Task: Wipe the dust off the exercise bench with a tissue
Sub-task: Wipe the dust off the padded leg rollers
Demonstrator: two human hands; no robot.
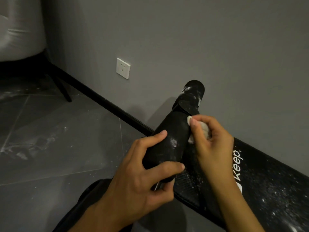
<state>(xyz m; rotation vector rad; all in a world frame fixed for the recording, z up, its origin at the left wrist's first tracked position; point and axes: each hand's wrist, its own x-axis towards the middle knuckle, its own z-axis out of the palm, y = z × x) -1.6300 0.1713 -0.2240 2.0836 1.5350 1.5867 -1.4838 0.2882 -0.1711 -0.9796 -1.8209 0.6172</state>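
Note:
A black exercise bench (pixel 270 186) with a white "Keep" logo runs from the centre to the lower right, its pad speckled with white dust. At its near end stands a black foam roller (pixel 168 136), with a second dusty roller (pixel 192 96) behind it. My left hand (pixel 142 178) grips the near roller, thumb and fingers curled round it. My right hand (pixel 210 141) holds a crumpled white tissue (pixel 204 128) and presses it against the right side of that roller.
A grey wall with a white power socket (pixel 123 68) stands close behind the bench, with a black skirting board below it. Grey floor tiles (pixel 58 139) with dust smears lie to the left. A chair with black legs (pixel 61 86) is at the upper left.

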